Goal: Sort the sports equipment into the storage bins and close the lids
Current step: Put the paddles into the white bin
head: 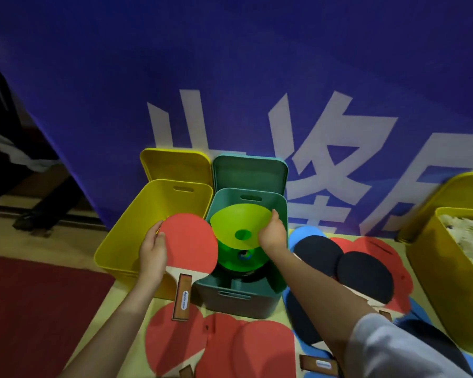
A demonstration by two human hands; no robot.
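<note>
The red paddle (189, 241) sits in the left grip (152, 255), fingers curled round the blade's left edge, its handle pointing back toward the person; it hangs over the near rim of the yellow bin (126, 241), not yet dropped in. Just right of it, the right grip (272, 233) pinches the edge of a lime-green disc cone (239, 227) above the green bin (257, 298), where more green cones already lie stacked.

By my reading the sorting is early to midway: the yellow bin looks bare inside, and many paddles remain out, red ones (219, 347) below the grips, black (363, 274) and blue ones to the right of the right grip. Both lids, yellow (175, 165) and green (250, 173), stand propped behind their bins, so closing is still to do.

Everything rests on a pale floor, with a red mat (33, 309) left of the left grip, a second yellow bin (445, 290) far right, and a blue banner (230, 64) behind.
</note>
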